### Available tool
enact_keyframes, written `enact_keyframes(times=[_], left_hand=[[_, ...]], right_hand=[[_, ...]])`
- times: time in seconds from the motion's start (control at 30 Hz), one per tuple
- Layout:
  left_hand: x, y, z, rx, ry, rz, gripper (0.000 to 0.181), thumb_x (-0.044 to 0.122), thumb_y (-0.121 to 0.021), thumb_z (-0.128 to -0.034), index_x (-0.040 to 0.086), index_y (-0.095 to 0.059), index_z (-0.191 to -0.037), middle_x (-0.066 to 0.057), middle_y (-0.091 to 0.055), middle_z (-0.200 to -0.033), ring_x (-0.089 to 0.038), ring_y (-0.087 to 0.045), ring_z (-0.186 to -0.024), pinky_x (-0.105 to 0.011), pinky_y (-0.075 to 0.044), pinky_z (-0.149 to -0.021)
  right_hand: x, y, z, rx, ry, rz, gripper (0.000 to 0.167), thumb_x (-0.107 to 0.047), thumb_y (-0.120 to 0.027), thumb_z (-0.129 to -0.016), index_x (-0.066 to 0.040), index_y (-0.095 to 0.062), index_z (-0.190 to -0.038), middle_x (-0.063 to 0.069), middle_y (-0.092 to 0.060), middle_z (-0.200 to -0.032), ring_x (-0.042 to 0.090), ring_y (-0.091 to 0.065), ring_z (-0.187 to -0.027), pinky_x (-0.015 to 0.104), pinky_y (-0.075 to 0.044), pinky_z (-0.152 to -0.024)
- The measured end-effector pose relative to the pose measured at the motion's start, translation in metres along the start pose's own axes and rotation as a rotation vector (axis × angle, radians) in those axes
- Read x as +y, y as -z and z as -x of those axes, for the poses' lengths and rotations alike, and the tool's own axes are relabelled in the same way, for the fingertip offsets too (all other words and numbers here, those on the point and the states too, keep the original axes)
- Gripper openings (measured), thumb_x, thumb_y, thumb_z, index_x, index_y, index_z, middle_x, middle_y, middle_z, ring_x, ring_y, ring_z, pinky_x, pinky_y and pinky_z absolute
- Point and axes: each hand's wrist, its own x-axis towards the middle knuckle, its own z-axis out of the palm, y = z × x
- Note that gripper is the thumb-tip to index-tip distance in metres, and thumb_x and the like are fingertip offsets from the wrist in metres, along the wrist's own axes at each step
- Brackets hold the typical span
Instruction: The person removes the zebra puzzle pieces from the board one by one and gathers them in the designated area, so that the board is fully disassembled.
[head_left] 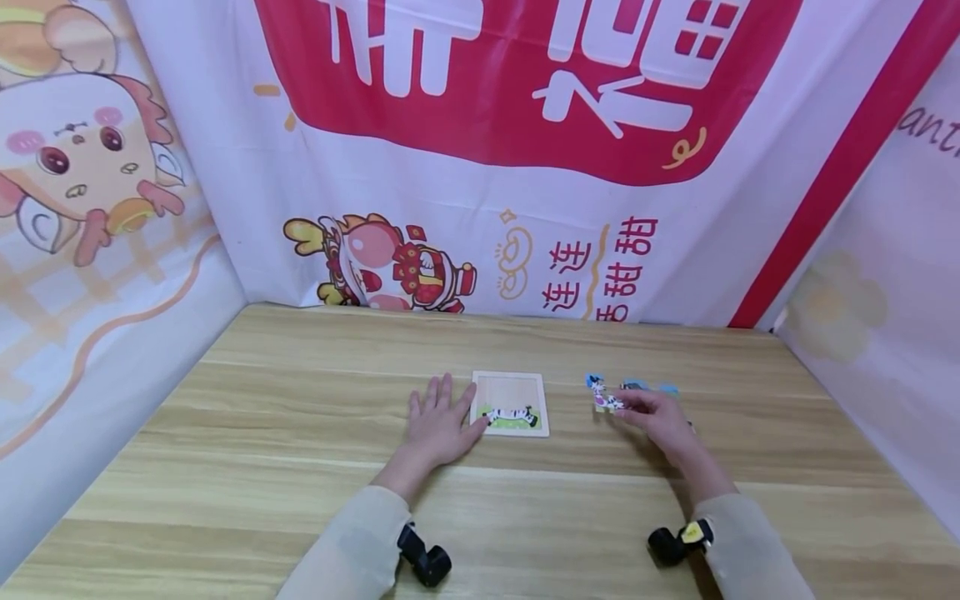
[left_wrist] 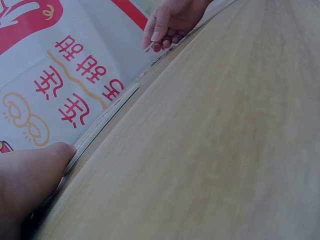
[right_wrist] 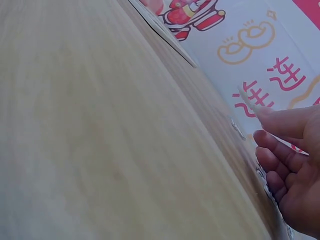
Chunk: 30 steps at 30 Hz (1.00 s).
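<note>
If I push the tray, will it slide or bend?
The tray likely slides rather than tips: it lies flat on the table. Probably stiff: its edges look straight. The left hand, touching it, may brake it.

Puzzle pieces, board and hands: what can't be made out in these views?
Head view: loose pieces lie partly behind the right hand; their number can't be told.
Head view: the left hand covers part of the board at its left edge.
Left wrist view: the board is edge-on, its picture unreadable; picture edges crop the left hand.
Right wrist view: the held piece is edge-on, hiding its print; the right edge crops the right hand.
</note>
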Motion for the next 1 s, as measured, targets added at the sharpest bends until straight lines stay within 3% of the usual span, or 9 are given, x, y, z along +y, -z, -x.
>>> enact_keyframes(times=[0.13, 1.0], left_hand=[[0.0, 0.001, 0.0, 0.0, -0.004, -0.004, 0.064, 0.059, -0.03, -0.0839, 0.022, -0.027, -0.137, -0.017, -0.007, -0.141, -0.034, 0.0, -0.127, -0.055, 0.002, -0.095], [0.0, 0.0, 0.0, -0.003, 0.01, 0.003, 0.064, 0.06, -0.028, -0.0834, 0.025, -0.024, -0.137, -0.016, -0.006, -0.141, -0.033, 0.002, -0.127, -0.054, 0.003, -0.095]], right_hand=[[0.004, -0.002, -0.001, 0.014, 0.037, 0.038, 0.033, -0.015, -0.064, -0.079, -0.003, -0.059, -0.109, 0.013, -0.055, -0.101, 0.021, -0.047, -0.086, 0.03, -0.041, -0.071], [0.003, -0.011, -0.008, 0.009, 0.028, 0.138, 0.029, -0.008, -0.065, -0.075, -0.002, -0.06, -0.103, 0.008, -0.056, -0.088, 0.02, -0.048, -0.078, 0.03, -0.04, -0.067]])
